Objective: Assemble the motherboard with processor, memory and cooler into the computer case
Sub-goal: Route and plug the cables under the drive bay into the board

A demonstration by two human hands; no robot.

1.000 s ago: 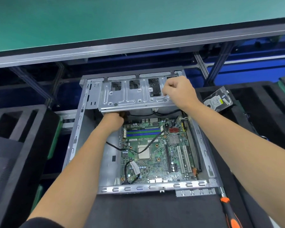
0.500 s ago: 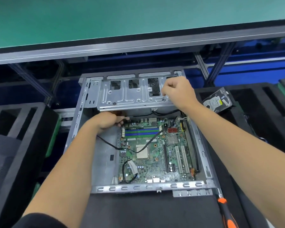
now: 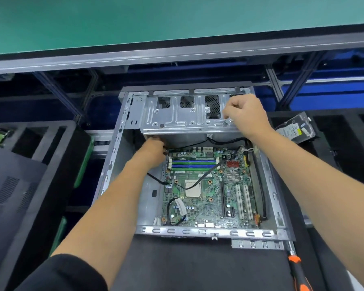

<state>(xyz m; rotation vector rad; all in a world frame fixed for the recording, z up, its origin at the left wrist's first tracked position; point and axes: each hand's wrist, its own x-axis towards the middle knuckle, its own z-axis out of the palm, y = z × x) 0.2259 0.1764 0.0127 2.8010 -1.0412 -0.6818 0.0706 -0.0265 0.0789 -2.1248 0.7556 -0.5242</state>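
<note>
Inside the computer case (image 3: pixel 114 164), the motherboard (image 3: pixel 208 190) is seen lying flat on the floor panel, its processor (image 3: pixel 192 189) seated and bare, no cooler fitted. The right hand (image 3: pixel 247 115) is curled onto the raised drive cage (image 3: pixel 185 116), holding it. The left hand (image 3: pixel 155 149) is reached beneath that cage at the board's far corner; its fingers are hidden, so its grip cannot be determined. A black cable (image 3: pixel 206 174) is draped across the processor. Should the cage be released, pinching of the left hand or cable is judged likely.
</note>
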